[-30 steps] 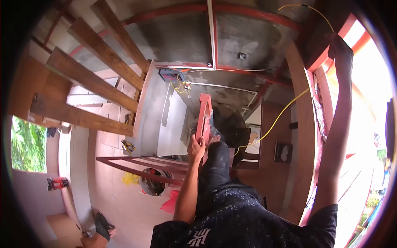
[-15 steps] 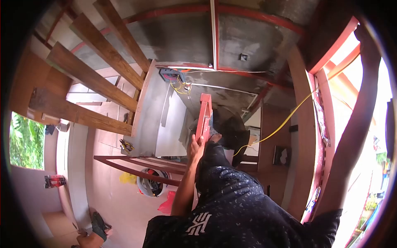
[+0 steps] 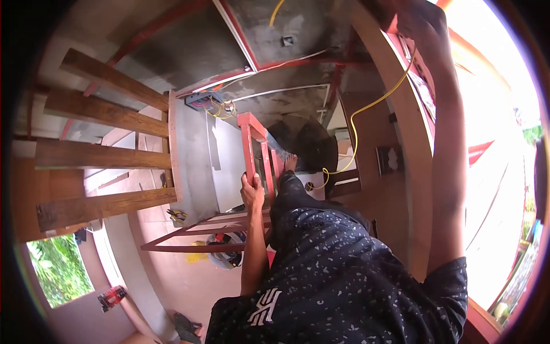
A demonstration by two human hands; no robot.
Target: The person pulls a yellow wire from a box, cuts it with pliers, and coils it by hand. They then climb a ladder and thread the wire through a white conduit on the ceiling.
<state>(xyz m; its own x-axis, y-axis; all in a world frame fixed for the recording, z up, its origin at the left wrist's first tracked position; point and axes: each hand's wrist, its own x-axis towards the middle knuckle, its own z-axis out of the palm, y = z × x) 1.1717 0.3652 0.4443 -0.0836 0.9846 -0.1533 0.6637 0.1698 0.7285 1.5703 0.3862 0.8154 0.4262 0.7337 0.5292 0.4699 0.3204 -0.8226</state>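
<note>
My left hand (image 3: pixel 252 192) is wrapped round the side rail of a red ladder (image 3: pixel 247 146), below its top end. More red rungs run down beside my leg. At the upper right my right arm is raised, and my right hand (image 3: pixel 423 26) is closed in shadow at the red window frame. A yellow cable (image 3: pixel 373 105) runs down from that hand, curving to a loose loop near my knee. Its fingers are dark, but the cable comes out of the closed hand. My bare foot (image 3: pixel 291 163) is by the ladder.
Brown wooden slats (image 3: pixel 109 155) stick out at the left. A grey electrical box (image 3: pixel 203 102) with loose wires sits at the wall. Pliers (image 3: pixel 176 215) lie on a ledge. Below are a tool bucket (image 3: pixel 225 258) and a red-and-black pack (image 3: pixel 112 298). A person's limb shows at bottom left.
My view has turned, so the room sits differently in the frame. My right hand has come inward from the far right with the yellow cable. My left hand stays on the ladder.
</note>
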